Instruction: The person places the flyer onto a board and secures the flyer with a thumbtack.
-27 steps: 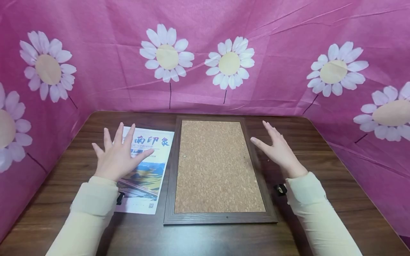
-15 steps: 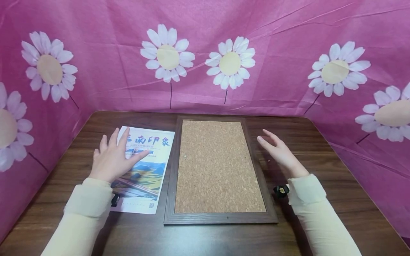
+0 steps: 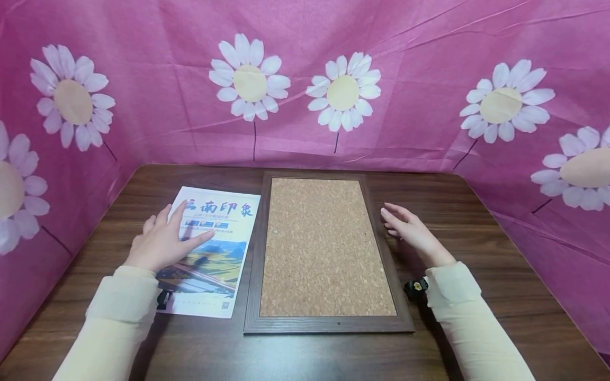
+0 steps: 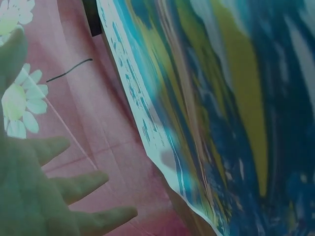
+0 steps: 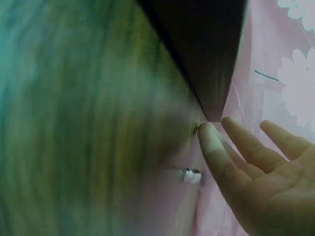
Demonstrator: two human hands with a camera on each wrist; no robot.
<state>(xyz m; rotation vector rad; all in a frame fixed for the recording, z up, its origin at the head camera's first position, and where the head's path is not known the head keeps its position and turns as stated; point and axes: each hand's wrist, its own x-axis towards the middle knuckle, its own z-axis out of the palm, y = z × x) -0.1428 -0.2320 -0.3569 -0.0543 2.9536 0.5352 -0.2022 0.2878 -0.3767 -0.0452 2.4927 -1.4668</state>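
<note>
A printed sheet (image 3: 229, 259) with large Chinese characters and a landscape picture lies left of a cork board (image 3: 329, 248) in a dark brown wooden frame (image 3: 329, 324). My left hand (image 3: 157, 241) is over the sheet's left edge, thumb and index finger spread across the print. The left wrist view shows several of its fingers (image 4: 93, 184) extended beside the sheet. Just right of the frame, my right hand (image 3: 413, 233) has its fingers loosely bent, holding nothing. In the right wrist view, a small shiny metal piece (image 5: 192, 176) appears near those fingertips.
Both lie on a dark wood-grain table (image 3: 476, 243). A pink cloth (image 3: 410, 84) with white flowers stands around its back and sides. Black devices sit at the left wrist (image 3: 164, 299) and right wrist (image 3: 416, 288).
My left hand has come down and left, uncovering more of the sheet's title. The right hand has lowered beside the frame, its fingers bending more. Sheet and board stay put.
</note>
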